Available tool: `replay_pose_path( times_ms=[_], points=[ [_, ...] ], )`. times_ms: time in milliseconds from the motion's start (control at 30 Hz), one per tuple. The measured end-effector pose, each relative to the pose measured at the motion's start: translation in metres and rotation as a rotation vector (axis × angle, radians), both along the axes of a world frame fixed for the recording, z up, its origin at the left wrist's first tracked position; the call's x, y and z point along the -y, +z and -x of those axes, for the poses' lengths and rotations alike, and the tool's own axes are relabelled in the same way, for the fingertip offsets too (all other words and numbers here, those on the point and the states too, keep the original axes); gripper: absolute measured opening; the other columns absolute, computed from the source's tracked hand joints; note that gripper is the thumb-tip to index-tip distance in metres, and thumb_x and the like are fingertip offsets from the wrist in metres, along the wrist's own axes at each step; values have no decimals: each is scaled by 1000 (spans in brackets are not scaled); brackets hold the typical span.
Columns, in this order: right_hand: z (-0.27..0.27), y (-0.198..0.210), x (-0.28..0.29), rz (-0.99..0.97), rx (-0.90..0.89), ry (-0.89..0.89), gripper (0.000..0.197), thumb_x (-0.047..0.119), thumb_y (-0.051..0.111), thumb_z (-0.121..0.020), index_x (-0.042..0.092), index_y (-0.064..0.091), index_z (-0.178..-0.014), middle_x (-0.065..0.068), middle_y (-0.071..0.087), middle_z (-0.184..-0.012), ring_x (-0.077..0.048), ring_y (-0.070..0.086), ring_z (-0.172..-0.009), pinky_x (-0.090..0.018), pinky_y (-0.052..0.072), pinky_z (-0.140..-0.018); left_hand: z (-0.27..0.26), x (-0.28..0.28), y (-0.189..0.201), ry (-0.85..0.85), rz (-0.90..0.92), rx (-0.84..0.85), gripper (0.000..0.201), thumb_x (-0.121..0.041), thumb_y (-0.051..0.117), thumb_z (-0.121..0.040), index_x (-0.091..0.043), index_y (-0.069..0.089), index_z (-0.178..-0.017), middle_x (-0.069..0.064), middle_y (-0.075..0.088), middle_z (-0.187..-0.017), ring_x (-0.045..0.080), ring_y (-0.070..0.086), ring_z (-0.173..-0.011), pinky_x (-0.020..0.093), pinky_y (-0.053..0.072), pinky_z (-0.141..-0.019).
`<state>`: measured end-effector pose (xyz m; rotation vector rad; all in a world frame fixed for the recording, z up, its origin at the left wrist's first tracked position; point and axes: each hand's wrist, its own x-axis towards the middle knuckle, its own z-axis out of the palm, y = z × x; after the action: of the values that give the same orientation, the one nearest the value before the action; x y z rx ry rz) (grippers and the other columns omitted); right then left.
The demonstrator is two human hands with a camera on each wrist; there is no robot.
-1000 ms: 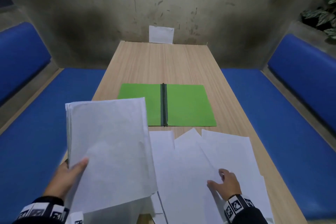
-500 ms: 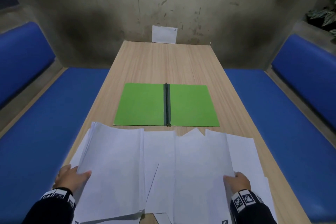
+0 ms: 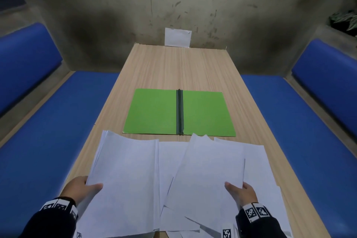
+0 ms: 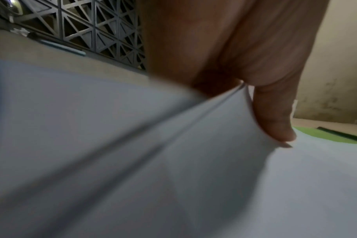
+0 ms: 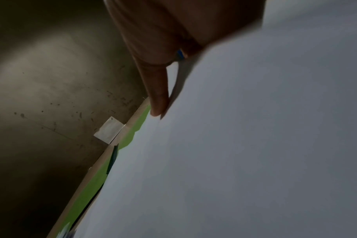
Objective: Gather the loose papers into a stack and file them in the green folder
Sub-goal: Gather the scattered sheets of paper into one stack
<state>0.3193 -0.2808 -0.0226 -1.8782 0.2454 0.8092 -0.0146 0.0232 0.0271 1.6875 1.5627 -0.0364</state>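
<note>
The green folder [image 3: 179, 112] lies open and flat on the wooden table [image 3: 179, 67], dark spine in the middle. White papers cover the table's near end. My left hand [image 3: 85, 189] pinches a stack of several sheets [image 3: 125, 179] at its near left edge, thumb on top; the left wrist view shows the thumb [image 4: 275, 122] on that stack [image 4: 173, 161]. My right hand [image 3: 239, 191] pinches a sheet [image 3: 208, 170] at its near right corner, lifted over loose papers [image 3: 258, 170] beneath. In the right wrist view the thumb [image 5: 158, 96] lies on that sheet [image 5: 245, 145], with the folder [image 5: 86, 193] beyond.
Blue benches [image 3: 48, 131] [image 3: 301, 121] flank the table on both sides. A small white card [image 3: 177, 37] leans on the stained wall at the table's far end. A plant [image 3: 345, 19] sits at the far right. Bare wood lies beyond the folder.
My left hand lowered its raised stack down to the table's left side. My right hand moved from pressing the loose papers to pinching one sheet and lifting it.
</note>
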Motion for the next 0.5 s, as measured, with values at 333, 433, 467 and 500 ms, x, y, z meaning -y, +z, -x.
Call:
replay_pose_path(
  times_ms=[333, 433, 467, 500],
  points=[
    [11, 10, -8, -27, -37, 189, 54, -1, 79, -62, 3, 54, -109, -11, 63, -101, -30, 59, -94, -33, 50, -79, -9, 5, 21, -52, -119, 174, 15, -21, 64, -78, -10, 66, -88, 13, 69, -83, 32, 64, -79, 44, 50, -78],
    [5, 16, -9, 164, 24, 236, 50, 6, 71, -66, -11, 56, -111, -17, 66, -100, -33, 63, -93, -35, 51, -81, -12, 6, 36, -58, -159, 266, 4, -24, 63, -78, -20, 63, -78, 13, 67, -80, 31, 63, -76, 40, 48, -71],
    [2, 18, -8, 191, 51, 234, 49, 5, 70, -68, -13, 54, -111, -16, 64, -100, -33, 61, -94, -34, 49, -83, -13, 7, 44, -62, -170, 301, 3, -23, 64, -76, -20, 63, -77, 13, 68, -81, 30, 63, -76, 38, 46, -69],
    [1, 25, -7, 216, 70, 234, 42, 2, 68, -73, -13, 51, -109, -15, 59, -99, -33, 59, -94, -33, 46, -83, -15, 8, 51, -76, -184, 343, 4, -22, 64, -74, -20, 63, -77, 13, 68, -81, 28, 62, -75, 35, 45, -67]
  ],
)
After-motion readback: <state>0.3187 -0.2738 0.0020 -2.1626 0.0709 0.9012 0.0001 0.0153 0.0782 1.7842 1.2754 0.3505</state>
